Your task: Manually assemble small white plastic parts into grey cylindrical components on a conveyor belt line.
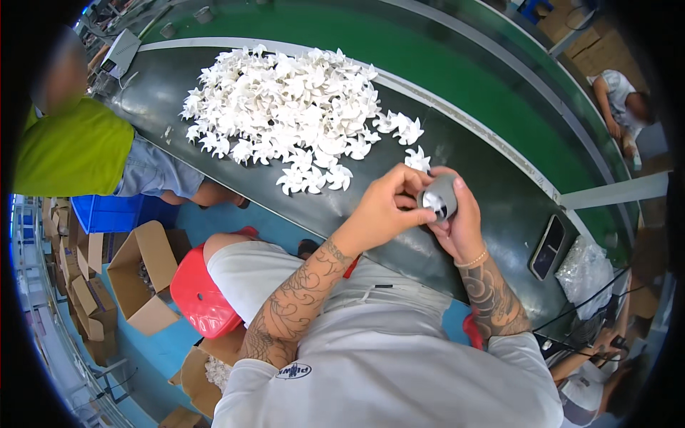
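Note:
My right hand [462,221] holds a small round grey part [439,195] above the dark table edge. My left hand [385,205] pinches a white fan-shaped piece [433,203] against the face of that grey part. A big heap of white fan-shaped plastic pieces [285,100] lies on the dark table [492,185] ahead and to the left. Loose white pieces [417,160] lie just beyond my hands.
A black phone [547,247] lies on the table to my right, beside a clear plastic bag [585,267]. A person in a green shirt [71,146] sits at left. Open cardboard boxes [143,278] and a red stool [200,292] stand on the blue floor. A green conveyor belt [442,64] runs behind.

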A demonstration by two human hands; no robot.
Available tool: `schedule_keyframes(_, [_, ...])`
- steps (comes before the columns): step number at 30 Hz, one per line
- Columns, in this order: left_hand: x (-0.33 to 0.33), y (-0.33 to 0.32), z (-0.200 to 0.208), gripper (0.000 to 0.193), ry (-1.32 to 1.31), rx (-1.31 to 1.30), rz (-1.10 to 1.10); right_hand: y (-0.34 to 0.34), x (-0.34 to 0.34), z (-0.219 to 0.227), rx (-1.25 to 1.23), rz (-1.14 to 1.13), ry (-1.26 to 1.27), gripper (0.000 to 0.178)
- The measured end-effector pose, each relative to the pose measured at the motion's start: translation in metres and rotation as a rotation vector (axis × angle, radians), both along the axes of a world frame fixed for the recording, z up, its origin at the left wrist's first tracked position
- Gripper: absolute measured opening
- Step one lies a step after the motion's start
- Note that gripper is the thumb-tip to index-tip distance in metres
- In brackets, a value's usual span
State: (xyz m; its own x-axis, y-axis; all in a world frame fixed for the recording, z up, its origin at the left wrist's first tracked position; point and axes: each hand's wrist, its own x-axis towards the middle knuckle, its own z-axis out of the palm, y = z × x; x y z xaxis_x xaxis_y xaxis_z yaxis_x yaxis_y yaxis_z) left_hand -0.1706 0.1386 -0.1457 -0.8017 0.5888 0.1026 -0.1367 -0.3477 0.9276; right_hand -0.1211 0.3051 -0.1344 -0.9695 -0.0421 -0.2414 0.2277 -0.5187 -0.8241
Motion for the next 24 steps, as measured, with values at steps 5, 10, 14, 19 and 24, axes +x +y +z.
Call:
schedule_keyframes(5, [0.003,-0.008,-0.008,0.021,0.039,-0.11,-0.032,0.004,0.019,0.02,-0.109,0.155,-0.113,0.041])
schedule_keyframes(10, [0.005,-0.007,0.006,0.021,0.334,-0.298,0.01,0.108,-0.025,0.011,1.494,-0.431,0.326,0.052])
schedule_keyframes(14, [0.01,-0.009,0.003,0.023,0.438,-0.361,0.051,0.19,-0.063,0.0,1.975,-0.877,-0.403,0.055])
schedule_keyframes(19, [0.007,0.003,0.0,0.018,0.531,-0.393,0.125,0.187,-0.122,-0.024,1.406,-0.925,-0.051,0.056])
schedule_keyframes(24, [0.004,-0.005,0.006,0.015,0.495,-0.493,0.098,0.095,-0.176,-0.023,0.829,-0.566,0.292,0.087])
